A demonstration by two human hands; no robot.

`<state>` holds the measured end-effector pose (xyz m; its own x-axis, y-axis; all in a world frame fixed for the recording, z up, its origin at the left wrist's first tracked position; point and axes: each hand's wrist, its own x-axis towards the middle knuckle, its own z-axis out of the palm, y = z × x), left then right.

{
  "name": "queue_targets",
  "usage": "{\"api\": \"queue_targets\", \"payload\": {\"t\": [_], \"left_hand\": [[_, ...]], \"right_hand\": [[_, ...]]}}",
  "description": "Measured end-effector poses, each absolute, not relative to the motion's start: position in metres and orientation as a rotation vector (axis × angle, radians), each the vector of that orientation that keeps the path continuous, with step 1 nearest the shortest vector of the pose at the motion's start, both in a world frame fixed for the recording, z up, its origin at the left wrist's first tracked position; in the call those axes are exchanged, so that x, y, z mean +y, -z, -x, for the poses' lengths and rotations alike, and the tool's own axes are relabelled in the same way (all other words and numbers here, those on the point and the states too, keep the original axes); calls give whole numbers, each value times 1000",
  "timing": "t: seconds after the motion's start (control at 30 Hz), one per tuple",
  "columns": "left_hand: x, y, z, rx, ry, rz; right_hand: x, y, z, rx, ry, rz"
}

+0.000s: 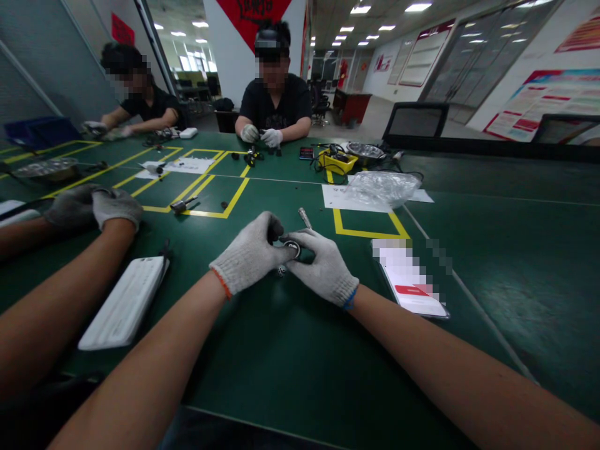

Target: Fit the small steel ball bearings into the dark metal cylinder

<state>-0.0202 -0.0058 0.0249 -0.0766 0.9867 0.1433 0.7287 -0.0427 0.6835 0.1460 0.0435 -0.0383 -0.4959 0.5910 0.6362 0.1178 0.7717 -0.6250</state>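
One gloved left hand (253, 253) and one gloved right hand (323, 265) pinch a round metal part (293, 249) above a green table (267, 362), near a slim metal piece (305, 218).

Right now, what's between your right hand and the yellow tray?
Head view: between right hand and tray lie white paper, partly under clear plastic, and yellow tape.

I'm on one head cam here, looking forward and down over the bench (262, 350), near the hands (323, 265), catching its far side too.
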Motion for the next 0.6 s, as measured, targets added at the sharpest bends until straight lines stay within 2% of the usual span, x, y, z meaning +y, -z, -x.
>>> {"api": "queue_targets", "payload": {"t": [0.6], "left_hand": [[5, -8, 13, 1578, -1050, -1455]], "right_hand": [[43, 38, -147, -1973, -638, 531]]}}
